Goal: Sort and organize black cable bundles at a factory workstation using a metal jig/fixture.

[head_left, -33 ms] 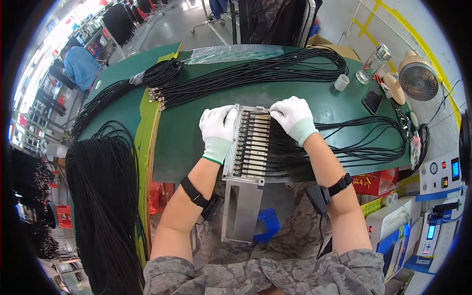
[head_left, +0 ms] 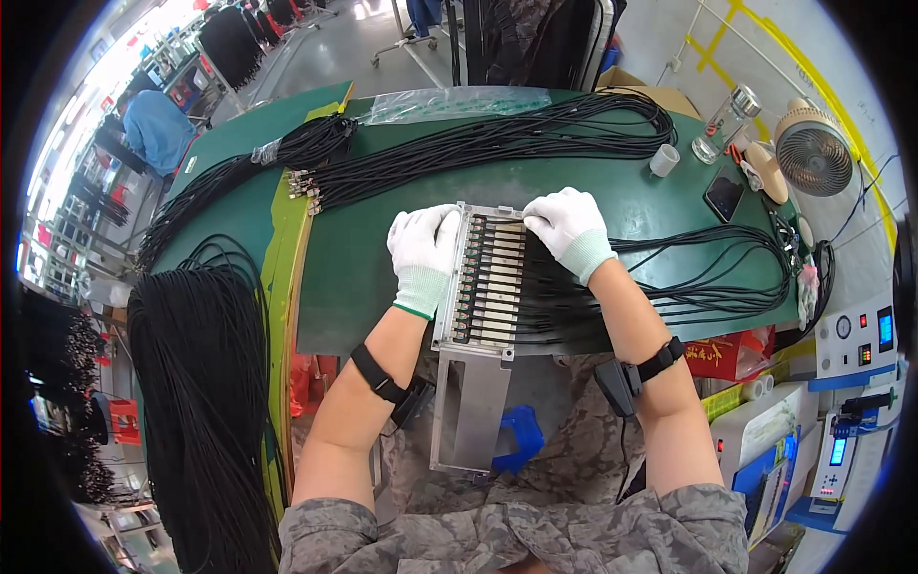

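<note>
A long metal fixture (head_left: 475,359) stands between my hands, its lower end reaching past the table's front edge. Black cable ends lie side by side in its row of slots (head_left: 494,283), and their cables (head_left: 574,311) run off to the right. My left hand (head_left: 423,244), in a white glove, is closed against the upper left edge of the fixture. At the top right corner, my gloved right hand (head_left: 569,227) pinches a black cable by the uppermost slot; its fingertips hide part of that cable.
Cable bundles lie along the back of the green table (head_left: 382,249) and hang at the left (head_left: 196,383). A cup (head_left: 664,161), glass bottle (head_left: 727,124), phone (head_left: 724,194) and fan (head_left: 813,148) stand or lie at the right. A blue-clad person (head_left: 158,129) sits far left.
My right fingertips have shifted very slightly left at the top slot. The left hand and the fixture have not visibly moved.
</note>
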